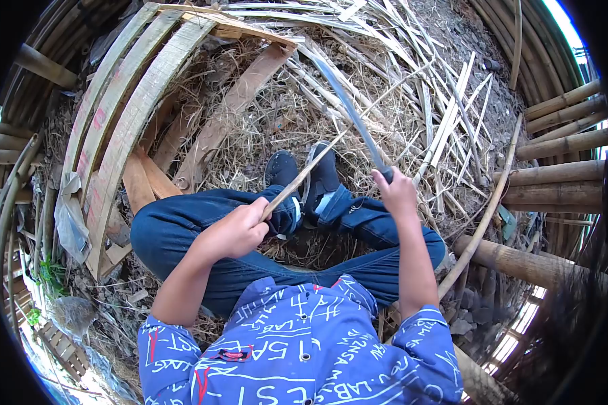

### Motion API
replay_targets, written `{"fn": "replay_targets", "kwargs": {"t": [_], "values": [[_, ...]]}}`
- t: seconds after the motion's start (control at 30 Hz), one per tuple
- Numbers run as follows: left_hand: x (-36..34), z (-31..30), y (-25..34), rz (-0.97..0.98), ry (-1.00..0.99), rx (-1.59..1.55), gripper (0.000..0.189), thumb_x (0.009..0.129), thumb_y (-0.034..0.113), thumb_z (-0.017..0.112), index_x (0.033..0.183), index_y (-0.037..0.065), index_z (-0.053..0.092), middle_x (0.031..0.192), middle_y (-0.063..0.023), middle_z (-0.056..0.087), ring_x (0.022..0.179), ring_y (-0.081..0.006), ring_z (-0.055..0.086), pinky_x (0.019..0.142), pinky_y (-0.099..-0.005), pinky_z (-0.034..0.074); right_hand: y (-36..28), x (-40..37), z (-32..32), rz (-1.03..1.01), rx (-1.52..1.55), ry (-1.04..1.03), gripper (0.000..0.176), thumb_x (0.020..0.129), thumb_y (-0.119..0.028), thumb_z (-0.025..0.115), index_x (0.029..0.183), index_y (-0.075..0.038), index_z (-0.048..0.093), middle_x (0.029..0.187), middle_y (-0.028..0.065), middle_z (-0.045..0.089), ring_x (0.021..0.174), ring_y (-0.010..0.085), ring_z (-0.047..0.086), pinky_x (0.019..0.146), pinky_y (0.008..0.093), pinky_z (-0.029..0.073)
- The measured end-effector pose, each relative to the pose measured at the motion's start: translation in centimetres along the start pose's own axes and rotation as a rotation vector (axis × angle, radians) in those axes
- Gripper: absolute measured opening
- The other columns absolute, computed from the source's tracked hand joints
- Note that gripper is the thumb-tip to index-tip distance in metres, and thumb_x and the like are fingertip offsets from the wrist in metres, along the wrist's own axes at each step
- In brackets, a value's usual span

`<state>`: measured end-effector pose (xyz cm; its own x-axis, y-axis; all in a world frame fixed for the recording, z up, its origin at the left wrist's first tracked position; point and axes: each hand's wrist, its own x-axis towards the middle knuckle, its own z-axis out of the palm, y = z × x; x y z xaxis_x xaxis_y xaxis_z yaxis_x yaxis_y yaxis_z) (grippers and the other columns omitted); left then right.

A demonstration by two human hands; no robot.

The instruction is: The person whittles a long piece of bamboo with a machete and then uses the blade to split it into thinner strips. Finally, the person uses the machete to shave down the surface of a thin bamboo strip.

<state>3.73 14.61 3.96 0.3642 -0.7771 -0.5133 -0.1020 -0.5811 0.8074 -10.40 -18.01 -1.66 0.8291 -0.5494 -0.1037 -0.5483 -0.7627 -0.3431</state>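
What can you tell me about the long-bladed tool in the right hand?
The long-bladed tool has a slim, grey, metal-looking blade, slightly curved, and a dark handle gripped in the right hand. It points forward, slanting leftward over the straw-strewn ground. Its far end appears near the wooden frame; I cannot tell whether the tool touches that or the stick.

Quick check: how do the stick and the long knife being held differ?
Colour: the stick is tan, the knife grey-bladed. Grip: the left hand grasps the stick itself, the right hand the knife's dark handle. Slant: in view, the stick points up-right, the knife up-left. Both are long, slim and point away from the body.
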Motion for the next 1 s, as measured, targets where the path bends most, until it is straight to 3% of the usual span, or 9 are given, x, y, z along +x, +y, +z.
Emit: {"fn": "replay_targets", "kwargs": {"t": [0.07,0.3,0.37,0.5,0.6,0.73,0.87,1.0], "values": [[-0.3,0.0,-0.1,0.002,0.011,0.02,0.019,0.082,0.008,0.047,0.099,-0.002,0.045,0.076,-0.0212,0.056,0.071,-0.0346,0.056,0.067,-0.0426,0.044,1.1,0.9,-0.5,0.014,-0.113,-0.018,0.062,0.084,-0.063,0.06,0.085,-0.002,0.064,0.075,0.0241,0.067,0.075,0.0421,0.067,0.066,0.0501,0.052],[-0.7,-0.7,0.0,0.0,0.062,0.127,0.017,0.085,0.01,0.049,0.096,-0.002,0.045,0.076,-0.0252,0.057,0.074,-0.0422,0.057,0.067,-0.0455,0.044,-0.6,0.7,-2.0,-0.016,-0.062,-0.067,0.061,0.085,-0.062,0.06,0.089,-0.002,0.066,0.074,0.0239,0.067,0.074,0.042,0.067,0.067,0.0496,0.052],[-0.7,-1.1,1.8,-0.13,0.057,0.08,0.019,0.088,0.016,0.052,0.091,-0.002,0.047,0.071,-0.0238,0.057,0.071,-0.0438,0.057,0.065,-0.047,0.044,-1.8,-0.4,-1.4,-0.011,0.012,-0.065,0.058,0.085,-0.06,0.061,0.087,-0.003,0.065,0.073,0.0229,0.067,0.073,0.0415,0.067,0.067,0.049,0.052],[0.9,0.7,1.3,-0.097,0.126,0.138,0.026,0.089,0.021,0.055,0.086,-0.003,0.049,0.068,-0.0232,0.057,0.07,-0.0422,0.059,0.064,-0.0474,0.045,-7.0,-2.9,-1.1,-0.179,0.1,-0.221,0.058,0.084,-0.062,0.061,0.087,-0.004,0.063,0.072,0.0218,0.066,0.072,0.0398,0.067,0.065,0.0481,0.052],[1.0,1.0,0.8,-0.19,0.134,0.084,0.026,0.087,0.021,0.055,0.085,-0.005,0.049,0.073,-0.027,0.059,0.076,-0.0445,0.061,0.069,-0.0486,0.046,-8.1,-3.3,0.4,-0.237,0.057,-0.235,0.059,0.083,-0.061,0.062,0.083,-0.003,0.059,0.071,0.0206,0.065,0.071,0.0395,0.066,0.063,0.0476,0.051],[0.6,1.2,0.4,-0.074,0.217,0.215,0.024,0.084,0.016,0.054,0.088,-0.007,0.049,0.079,-0.0326,0.06,0.084,-0.049,0.06,0.076,-0.0533,0.046,-7.7,-3.0,0.7,-0.298,0.017,-0.184,0.06,0.084,-0.064,0.06,0.08,-0.004,0.056,0.07,0.0186,0.066,0.068,0.0376,0.067,0.06,0.0469,0.052],[0.3,1.2,1.0,-0.074,0.218,0.23,0.021,0.082,0.012,0.055,0.087,-0.006,0.045,0.079,-0.0326,0.058,0.084,-0.0511,0.056,0.075,-0.0556,0.043,-6.9,-2.7,0.2,-0.283,-0.033,-0.166,0.059,0.084,-0.064,0.06,0.08,-0.004,0.057,0.069,0.0177,0.066,0.067,0.0372,0.067,0.06,0.0466,0.052],[-0.4,1.0,0.7,-0.063,0.224,0.27,0.02,0.082,0.011,0.055,0.086,-0.005,0.043,0.077,-0.0325,0.057,0.083,-0.0516,0.056,0.074,-0.056,0.043,-4.7,-0.8,-0.6,-0.118,-0.066,-0.128,0.059,0.084,-0.064,0.059,0.084,-0.005,0.061,0.07,0.0198,0.066,0.07,0.0391,0.067,0.062,0.0489,0.052]]}}
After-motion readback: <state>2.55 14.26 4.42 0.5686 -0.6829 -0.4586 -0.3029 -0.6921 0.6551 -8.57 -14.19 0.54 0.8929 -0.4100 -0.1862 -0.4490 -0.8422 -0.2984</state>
